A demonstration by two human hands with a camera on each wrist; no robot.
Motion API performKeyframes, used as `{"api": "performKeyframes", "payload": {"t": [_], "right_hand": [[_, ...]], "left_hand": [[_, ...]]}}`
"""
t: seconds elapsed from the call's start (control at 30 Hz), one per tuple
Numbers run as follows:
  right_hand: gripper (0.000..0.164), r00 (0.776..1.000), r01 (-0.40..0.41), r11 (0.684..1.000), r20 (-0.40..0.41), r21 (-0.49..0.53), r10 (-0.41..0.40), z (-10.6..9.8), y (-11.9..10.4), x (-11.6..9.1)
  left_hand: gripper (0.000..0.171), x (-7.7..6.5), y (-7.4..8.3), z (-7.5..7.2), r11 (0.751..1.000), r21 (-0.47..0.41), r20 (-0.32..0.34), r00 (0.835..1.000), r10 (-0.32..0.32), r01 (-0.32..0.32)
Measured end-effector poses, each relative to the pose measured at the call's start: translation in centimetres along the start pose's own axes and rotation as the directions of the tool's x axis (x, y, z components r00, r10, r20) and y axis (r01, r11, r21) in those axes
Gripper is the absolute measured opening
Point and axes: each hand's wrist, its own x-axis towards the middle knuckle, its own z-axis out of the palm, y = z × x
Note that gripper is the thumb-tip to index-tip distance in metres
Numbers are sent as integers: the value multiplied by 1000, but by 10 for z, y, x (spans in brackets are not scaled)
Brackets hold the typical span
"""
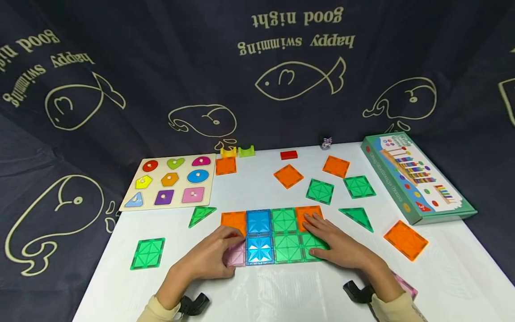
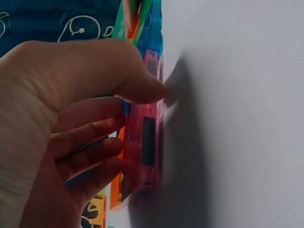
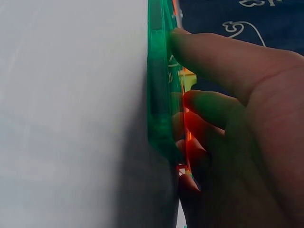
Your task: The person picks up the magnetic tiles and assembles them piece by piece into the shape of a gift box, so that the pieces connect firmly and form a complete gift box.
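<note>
L hand [image 1: 211,252] is curled round pink translucent plastic sq. tile [image 1: 235,256], near-left corner of multicolour tile block [image 1: 274,236]; R hand [image 1: 338,241] is laid straight-fingered, opp. end. Prob. aligning step; edges to be pressed flush next.

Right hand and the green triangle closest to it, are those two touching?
Apart. The head view shows it: a strip of bare white table lies between the right hand and the green triangle.

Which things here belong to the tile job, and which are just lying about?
In the job: eight tiles set edge to edge; loose tiles, possibly spares.

Lying about, apparently: knobbed puzzle board; game box; red block; yellow piece; lime piece; small purplish item.
</note>
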Motion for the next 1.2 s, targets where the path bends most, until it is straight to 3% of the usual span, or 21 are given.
{"api": "performKeyframes", "payload": {"t": [0.27,0.6,0.77,0.9,1.2], "right_hand": [[74,1000,-6,1000,7,5,6,0,0,0],[73,1000,-3,1000,-4,-3,3,1,1,0],[73,1000,-8,1000,-13,5,8,1,1,0],[73,1000,-21,1000,-6,21,21,2,2,-1],[74,999,13,1000,-33,20,-13,5,8,-3]], "left_hand": [[64,-2,-2,4,999,-41,5,1000,-28,28],[58,0,2,5,997,-71,-22,1000,-20,18],[51,9,-5,7,995,-90,-100,994,-41,32],[56,18,-15,17,996,-71,-152,987,-57,47],[62,25,-25,32,994,-99,-138,989,-56,43]]}}
